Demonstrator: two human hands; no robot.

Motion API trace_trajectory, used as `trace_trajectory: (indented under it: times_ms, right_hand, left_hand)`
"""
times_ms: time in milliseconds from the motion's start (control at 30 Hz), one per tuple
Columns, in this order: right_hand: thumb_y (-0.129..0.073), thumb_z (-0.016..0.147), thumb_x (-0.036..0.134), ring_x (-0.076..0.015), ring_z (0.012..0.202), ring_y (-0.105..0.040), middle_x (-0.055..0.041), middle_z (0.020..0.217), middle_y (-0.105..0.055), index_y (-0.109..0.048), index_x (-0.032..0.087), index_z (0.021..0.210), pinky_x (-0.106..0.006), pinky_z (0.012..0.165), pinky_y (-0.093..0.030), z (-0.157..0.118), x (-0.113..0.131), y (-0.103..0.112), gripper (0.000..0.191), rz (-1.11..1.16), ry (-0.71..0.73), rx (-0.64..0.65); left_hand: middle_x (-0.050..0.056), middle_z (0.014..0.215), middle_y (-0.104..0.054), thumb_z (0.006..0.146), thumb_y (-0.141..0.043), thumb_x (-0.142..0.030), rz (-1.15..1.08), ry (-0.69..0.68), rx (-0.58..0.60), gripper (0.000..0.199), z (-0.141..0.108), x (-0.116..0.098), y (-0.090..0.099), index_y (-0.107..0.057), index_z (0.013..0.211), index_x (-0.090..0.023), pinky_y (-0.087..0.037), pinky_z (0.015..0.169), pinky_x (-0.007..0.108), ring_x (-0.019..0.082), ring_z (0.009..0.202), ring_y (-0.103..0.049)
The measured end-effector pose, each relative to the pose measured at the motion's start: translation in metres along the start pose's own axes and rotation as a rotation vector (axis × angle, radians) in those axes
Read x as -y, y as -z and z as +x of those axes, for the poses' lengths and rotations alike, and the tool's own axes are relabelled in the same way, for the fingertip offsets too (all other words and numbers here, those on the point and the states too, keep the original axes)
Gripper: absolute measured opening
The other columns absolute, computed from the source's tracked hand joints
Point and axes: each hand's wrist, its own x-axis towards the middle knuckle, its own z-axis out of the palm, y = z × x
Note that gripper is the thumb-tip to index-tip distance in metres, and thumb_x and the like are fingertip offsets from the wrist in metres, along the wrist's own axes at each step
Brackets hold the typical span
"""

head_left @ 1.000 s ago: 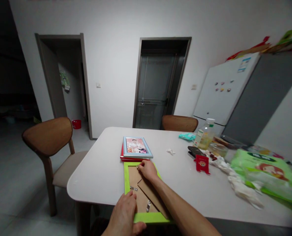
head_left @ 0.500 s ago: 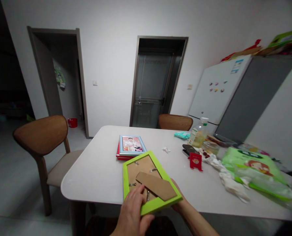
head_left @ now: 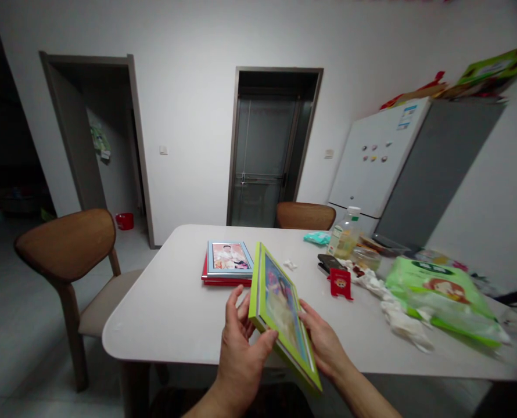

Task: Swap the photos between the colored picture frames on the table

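A green photo frame [head_left: 284, 310] is held tilted above the near edge of the table, its picture side angled toward the right. My left hand [head_left: 243, 342] grips its lower left edge, thumb on the front rim and fingers behind. On the other side, my right hand [head_left: 323, 337] is closed on the frame's right edge, with part of its fingers hidden behind it. Just beyond lies a light blue photo frame [head_left: 229, 257] with a picture of a person, stacked on a red frame [head_left: 223, 283].
On the right of the white table [head_left: 167, 307] stand a bottle [head_left: 344, 235], a red card-like stand [head_left: 341, 283], a black object [head_left: 329, 263], crumpled tissues [head_left: 404, 325] and a green tissue pack [head_left: 441, 296]. Wooden chairs stand at left [head_left: 67, 244] and behind [head_left: 306, 216].
The green frame has been turned over from its brown backing with the stand leg to its picture side, and tipped more upright. Both hands have shifted their hold on its edges.
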Motion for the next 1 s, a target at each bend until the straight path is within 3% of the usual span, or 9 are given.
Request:
trace_trajectory:
  times_ms: [133,267,400,600,700,767,867,1000]
  right_hand:
    - [-0.054,0.062,0.021,-0.0131,0.045,-0.055,-0.0021,0.068,-0.066,-0.033,0.014,0.125,-0.023,0.045,-0.042,0.034,0.027,0.050,0.067,-0.403,0.026,-0.187]
    - [-0.048,0.064,0.022,-0.0150,0.060,-0.060,-0.0091,0.084,-0.066,-0.046,0.008,0.117,-0.023,0.055,-0.045,0.065,0.041,0.084,0.055,-0.845,0.097,-0.241]
    - [-0.045,0.064,0.022,-0.0195,0.077,-0.061,-0.0119,0.092,-0.065,-0.057,0.008,0.105,-0.025,0.067,-0.044,0.086,0.040,0.097,0.045,-1.212,0.174,-0.297]
    - [-0.049,0.059,0.016,-0.0261,0.082,-0.059,-0.0117,0.081,-0.066,-0.066,0.014,0.087,-0.033,0.072,-0.041,0.099,0.041,0.100,0.033,-1.372,0.238,-0.332]
    - [-0.049,0.060,0.014,-0.0283,0.084,-0.057,-0.0140,0.080,-0.065,-0.065,0.011,0.086,-0.037,0.077,-0.038,0.096,0.041,0.085,0.031,-1.420,0.341,-0.307]
    - [-0.048,0.064,0.017,-0.0282,0.089,-0.055,-0.0162,0.088,-0.063,-0.063,0.008,0.093,-0.038,0.082,-0.035,0.094,0.035,0.060,0.033,-1.434,0.459,-0.243]
    - [-0.048,0.069,0.019,-0.0229,0.095,-0.052,-0.0136,0.101,-0.060,-0.059,0.010,0.099,-0.032,0.087,-0.033,0.093,0.019,0.001,0.033,-1.441,0.643,-0.031]
    - [-0.053,0.068,0.021,-0.0196,0.100,-0.047,-0.0074,0.110,-0.055,-0.052,0.018,0.108,-0.029,0.086,-0.033,0.098,-0.007,-0.080,0.040,-1.473,0.785,0.197]
  left_hand:
    - [0.008,0.115,-0.052,0.063,-0.057,-0.009,0.022,0.148,0.144,0.053,0.007,0.025,0.000,-0.041,0.112,-0.018,-0.045,0.081,0.029,0.021,0.103,-0.050]
    - [0.004,0.107,-0.058,0.062,-0.050,-0.004,0.368,0.209,0.271,0.051,0.005,0.063,-0.007,-0.046,0.110,-0.019,-0.049,0.071,0.025,0.018,0.091,-0.056]
    - [0.005,0.106,-0.058,0.061,-0.055,-0.008,0.737,0.185,0.302,0.047,0.013,0.081,-0.013,-0.049,0.107,-0.018,-0.044,0.080,0.028,0.019,0.092,-0.054]
    - [0.008,0.099,-0.060,0.058,-0.059,-0.010,0.841,0.190,0.295,0.042,0.022,0.087,-0.009,-0.055,0.100,-0.017,-0.037,0.085,0.035,0.024,0.094,-0.051]
    - [0.010,0.106,-0.058,0.059,-0.060,-0.013,0.827,0.198,0.261,0.049,0.022,0.087,0.002,-0.052,0.107,-0.014,-0.034,0.089,0.035,0.025,0.100,-0.049]
    - [0.013,0.114,-0.053,0.061,-0.060,-0.015,0.803,0.205,0.196,0.053,0.025,0.086,0.014,-0.048,0.112,-0.011,-0.030,0.093,0.035,0.025,0.106,-0.045]
    - [0.015,0.118,-0.049,0.064,-0.058,-0.018,0.744,0.216,0.075,0.052,0.035,0.083,0.039,-0.046,0.114,-0.008,-0.028,0.095,0.035,0.025,0.110,-0.043]
    - [0.016,0.114,-0.052,0.068,-0.057,-0.020,0.627,0.245,-0.089,0.045,0.054,0.080,0.072,-0.047,0.110,-0.010,-0.034,0.090,0.035,0.024,0.105,-0.048]
